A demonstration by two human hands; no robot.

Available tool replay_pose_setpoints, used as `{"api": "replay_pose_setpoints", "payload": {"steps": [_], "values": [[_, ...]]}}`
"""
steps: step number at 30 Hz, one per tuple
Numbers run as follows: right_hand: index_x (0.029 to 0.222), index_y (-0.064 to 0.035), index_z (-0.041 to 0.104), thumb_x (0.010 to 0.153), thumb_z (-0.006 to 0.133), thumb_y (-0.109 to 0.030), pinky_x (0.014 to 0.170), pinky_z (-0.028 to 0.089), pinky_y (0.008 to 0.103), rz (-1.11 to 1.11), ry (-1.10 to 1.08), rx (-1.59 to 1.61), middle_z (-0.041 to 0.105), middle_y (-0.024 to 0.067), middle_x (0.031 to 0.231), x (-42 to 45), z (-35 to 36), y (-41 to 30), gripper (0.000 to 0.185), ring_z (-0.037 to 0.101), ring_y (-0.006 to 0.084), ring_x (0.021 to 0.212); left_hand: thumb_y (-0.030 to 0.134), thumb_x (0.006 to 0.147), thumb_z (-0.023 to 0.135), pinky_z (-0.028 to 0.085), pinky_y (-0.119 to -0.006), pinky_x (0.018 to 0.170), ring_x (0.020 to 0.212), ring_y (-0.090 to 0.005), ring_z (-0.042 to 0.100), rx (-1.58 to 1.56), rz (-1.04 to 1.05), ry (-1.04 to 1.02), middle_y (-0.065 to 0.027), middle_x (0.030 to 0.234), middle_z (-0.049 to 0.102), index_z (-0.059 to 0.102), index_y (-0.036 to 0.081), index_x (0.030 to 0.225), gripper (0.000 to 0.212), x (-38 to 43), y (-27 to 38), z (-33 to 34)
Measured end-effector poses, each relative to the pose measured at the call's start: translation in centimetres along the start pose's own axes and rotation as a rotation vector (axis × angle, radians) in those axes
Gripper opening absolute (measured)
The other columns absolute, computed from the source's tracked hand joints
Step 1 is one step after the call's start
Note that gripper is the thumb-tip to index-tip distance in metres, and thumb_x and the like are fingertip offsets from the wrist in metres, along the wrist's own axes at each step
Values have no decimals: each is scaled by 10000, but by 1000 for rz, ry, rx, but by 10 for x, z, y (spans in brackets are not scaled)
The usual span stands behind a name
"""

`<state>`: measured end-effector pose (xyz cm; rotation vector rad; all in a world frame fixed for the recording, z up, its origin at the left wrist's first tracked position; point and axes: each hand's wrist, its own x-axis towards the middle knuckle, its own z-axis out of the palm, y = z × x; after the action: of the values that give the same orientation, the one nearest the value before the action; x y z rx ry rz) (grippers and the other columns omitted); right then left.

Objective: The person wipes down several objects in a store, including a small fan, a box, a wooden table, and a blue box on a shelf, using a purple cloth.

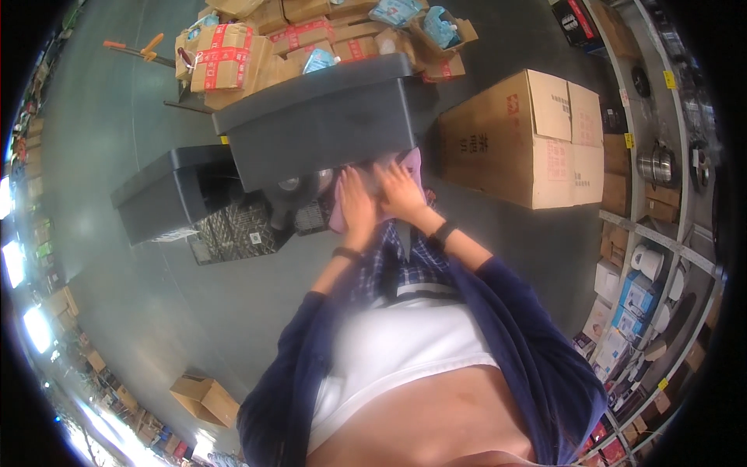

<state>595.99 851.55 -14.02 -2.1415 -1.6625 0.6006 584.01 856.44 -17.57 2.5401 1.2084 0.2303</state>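
Both of my hands are in front of my body, at the near edge of a large dark grey plastic bin point(321, 128). My left hand point(357, 201) lies flat with its fingers together on a pink cloth-like thing point(337, 217). My right hand point(401, 190) rests on the same pink thing, its fingers slightly bent and partly spread. What lies beneath the pink thing is hidden, and the area around my fingertips is blurred. Left of my hands, below the bin, are dark round parts and a patterned black box point(236, 233).
A second dark grey bin point(154, 201) stands at left. Taped cardboard boxes point(222, 58) and blue pouches point(440, 29) are piled beyond the large bin. A tall carton point(490, 143) stands at right, before metal shelving point(630, 225). An open cardboard box point(204, 400) lies on the floor at lower left.
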Motion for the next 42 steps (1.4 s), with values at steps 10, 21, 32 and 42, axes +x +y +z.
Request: {"api": "replay_pose_setpoints", "payload": {"steps": [10, 21, 32, 42], "values": [[1241, -48, 404, 661, 647, -245, 932, 351, 400, -290, -31, 176, 483, 185, 1162, 21, -17, 34, 659, 439, 323, 1106, 66, 748, 498, 164, -408, 1056, 1285, -311, 230, -133, 39, -38, -169, 1373, 278, 200, -22, 1334, 663, 5, -10, -11], [1274, -45, 362, 691, 562, -181, 1008, 282, 417, -108, 8, 85, 433, 179, 1249, 49, -18, 65, 632, 384, 313, 1184, 133, 781, 471, 140, -413, 1070, 1308, -333, 154, -13, 210, -111, -190, 1385, 229, 227, -88, 1294, 609, 12, 9, 17], [1221, -38, 415, 713, 545, -146, 985, 299, 433, -165, 64, 32, 485, 198, 1153, 99, -25, 74, 536, 405, 329, 1154, 200, 803, 501, 130, -432, 1067, 1300, -347, 160, 11, 138, -121, -220, 1380, 214, 235, -22, 1320, 622, 22, 16, 3], [1258, 1, 359, 696, 540, -161, 1024, 230, 453, -112, 7, 137, 421, 227, 1237, 21, -14, 54, 613, 325, 345, 1222, 273, 818, 441, 93, -475, 1064, 1293, -365, 186, 331, 178, -50, -252, 1353, 269, 398, -60, 1215, 520, 20, 19, 22]]}}
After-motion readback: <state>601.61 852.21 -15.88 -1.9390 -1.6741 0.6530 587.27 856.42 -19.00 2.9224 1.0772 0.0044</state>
